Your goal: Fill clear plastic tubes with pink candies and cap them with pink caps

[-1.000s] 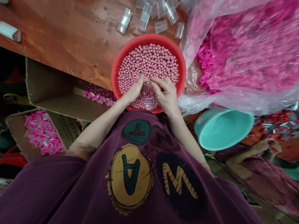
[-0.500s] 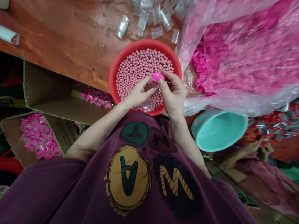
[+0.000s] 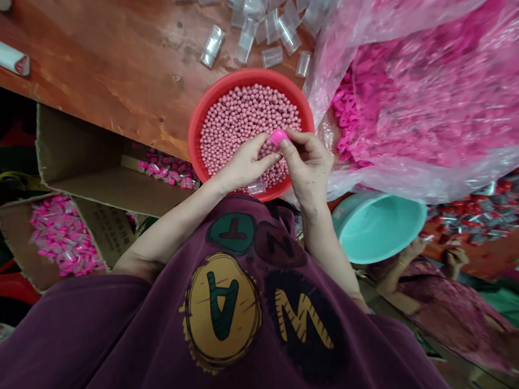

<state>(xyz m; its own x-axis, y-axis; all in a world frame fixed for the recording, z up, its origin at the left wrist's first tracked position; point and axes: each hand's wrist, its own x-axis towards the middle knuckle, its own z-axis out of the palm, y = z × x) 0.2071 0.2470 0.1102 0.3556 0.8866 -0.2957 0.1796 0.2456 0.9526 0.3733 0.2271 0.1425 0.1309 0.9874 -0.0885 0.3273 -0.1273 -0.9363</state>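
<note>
My right hand pinches a small bright pink plastic cap between thumb and fingers. Close against it from the other side, my left hand is curled with thumb and index finger towards the cap; what lies between these fingers blends with the beads behind and I cannot make it out. Both hands are over a red basin filled with small round pink beads. A clear plastic piece lies on the beads at the near rim, below my left hand.
Clear plastic containers lie scattered on the wooden table beyond the basin. To the right are a plastic bag of pink parts and a turquoise basin. Cardboard boxes with pink-capped pieces stand left. A co-worker's hands show at right.
The pink cap and my right hand have shifted slightly right and down. My left hand has followed a little to the right. The co-worker's hands have moved apart.
</note>
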